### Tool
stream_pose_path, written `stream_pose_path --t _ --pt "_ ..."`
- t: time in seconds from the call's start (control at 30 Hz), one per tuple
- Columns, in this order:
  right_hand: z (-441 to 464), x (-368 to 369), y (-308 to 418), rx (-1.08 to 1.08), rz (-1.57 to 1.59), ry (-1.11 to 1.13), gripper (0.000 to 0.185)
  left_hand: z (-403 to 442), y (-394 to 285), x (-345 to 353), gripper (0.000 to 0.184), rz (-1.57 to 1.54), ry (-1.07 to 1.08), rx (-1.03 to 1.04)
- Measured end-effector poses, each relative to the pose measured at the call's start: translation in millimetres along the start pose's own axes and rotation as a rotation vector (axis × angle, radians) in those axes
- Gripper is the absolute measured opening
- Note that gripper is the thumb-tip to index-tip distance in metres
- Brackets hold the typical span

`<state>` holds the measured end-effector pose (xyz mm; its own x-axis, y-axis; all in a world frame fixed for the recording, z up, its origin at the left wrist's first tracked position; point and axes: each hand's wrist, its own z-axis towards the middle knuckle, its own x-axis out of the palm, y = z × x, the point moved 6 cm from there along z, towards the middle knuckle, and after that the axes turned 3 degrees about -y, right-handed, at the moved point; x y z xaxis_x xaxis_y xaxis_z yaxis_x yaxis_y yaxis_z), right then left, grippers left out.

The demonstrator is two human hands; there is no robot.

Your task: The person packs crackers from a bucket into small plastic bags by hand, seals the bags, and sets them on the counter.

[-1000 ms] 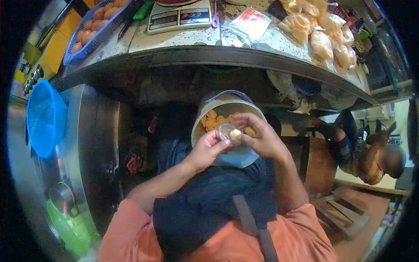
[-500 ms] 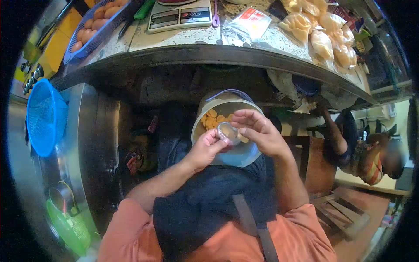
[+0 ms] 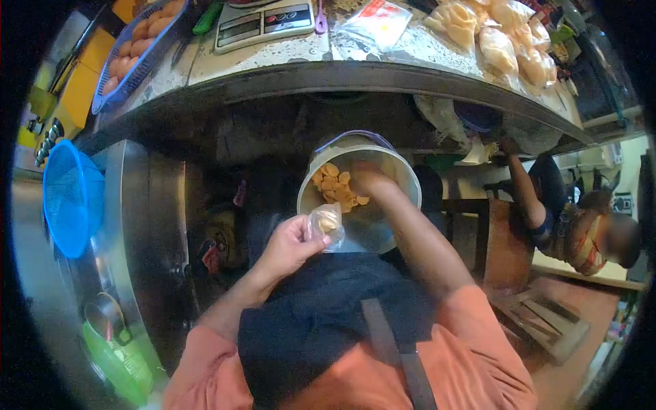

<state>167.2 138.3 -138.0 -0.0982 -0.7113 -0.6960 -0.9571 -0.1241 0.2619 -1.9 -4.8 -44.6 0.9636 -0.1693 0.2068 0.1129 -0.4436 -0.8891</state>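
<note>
A round pale bucket (image 3: 408, 179) stands between my legs, with a heap of orange-brown round chips (image 3: 336, 186) inside it. My left hand (image 3: 295, 240) is closed on a small clear plastic bag (image 3: 326, 227) at the bucket's near left rim; a few pale pieces show inside the bag. My right hand (image 3: 369, 183) reaches down into the bucket beside the chips. Its fingers are blurred and hidden, so what it holds cannot be made out.
Above the bucket runs a counter (image 3: 287, 70) with a kitchen scale (image 3: 265, 26), a basket of eggs (image 3: 140, 51) and filled plastic bags (image 3: 499, 48). A blue strainer (image 3: 74, 198) is at the left. Another person (image 3: 584, 239) sits at the right.
My right hand has left the small bag and gone down into the bucket. My left hand has moved left and down with the bag, which now shows pieces inside. The view has shifted slightly.
</note>
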Motion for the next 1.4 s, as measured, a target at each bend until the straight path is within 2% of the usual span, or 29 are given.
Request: stream_pose_path --t 0.07,0.17,0.2,0.27,0.3,0.33,0.43,0.53,0.63,0.67,0.77,0.87,1.0,1.13,1.23,1.37,1.4 --pt "28 26 -4 -0.057 -0.039 -0.094 0.043 -6 -2 -3 0.016 -0.058 -0.024 0.01" --pt "66 97 -24 -0.055 -0.043 -0.059 0.044 -12 -3 -5 0.021 -0.146 -0.016 -0.042" --pt "70 98 -13 -0.095 -0.054 -0.218 0.047 -13 -1 -7 0.021 -0.147 -0.006 -0.046" --pt "78 114 -13 -0.172 -0.078 -0.092 0.044 -14 -1 -7 0.019 -0.154 0.009 -0.06" --pt "61 104 0 -0.206 -0.09 -0.027 0.042 -14 2 -8 0.018 -0.157 0.01 -0.068" --pt "51 96 8 -0.139 -0.045 0.018 0.039 -13 4 -9 0.016 -0.158 0.014 -0.075" --pt "23 72 16 -0.195 -0.057 0.072 0.038 -6 1 -5 0.013 -0.159 0.042 -0.054" --pt "2 39 19 -0.149 0.005 0.056 0.036 0 -6 0 0.011 -0.203 0.066 -0.023" --pt "-9 9 6 -0.092 0.165 -0.06 0.04 2 -9 4 0.009 -0.242 0.062 -0.032" --pt "4 15 -13 -0.141 0.213 -0.264 0.029 4 -10 4 0.009 -0.253 0.053 -0.036" --pt "-76 -34 -7 -0.099 0.982 -0.187 0.023 11 -7 5 0.008 -0.233 0.028 -0.027" --pt "-114 -42 -10 -0.209 1.43 -0.019 0.015 22 -12 12 0.007 -0.174 0.017 -0.016" --pt "-138 -55 -3 -0.362 1.367 -0.211 0.016 41 -4 22 0.008 -0.268 0.052 -0.009" --pt "-173 -78 17 -0.541 0.706 -0.64 0.012 49 -4 34 0.011 -0.359 0.095 -0.015" --pt "-181 -86 16 -0.508 0.578 -0.763 0.016 48 -10 37 0.013 -0.377 0.114 -0.03" --pt "-188 -96 16 -0.532 0.601 -0.879 0.017 46 -11 42 0.014 -0.474 0.119 -0.102" --pt "-185 -92 13 -0.494 0.673 -0.789 0.017 47 -8 42 0.014 -0.475 0.118 -0.096"
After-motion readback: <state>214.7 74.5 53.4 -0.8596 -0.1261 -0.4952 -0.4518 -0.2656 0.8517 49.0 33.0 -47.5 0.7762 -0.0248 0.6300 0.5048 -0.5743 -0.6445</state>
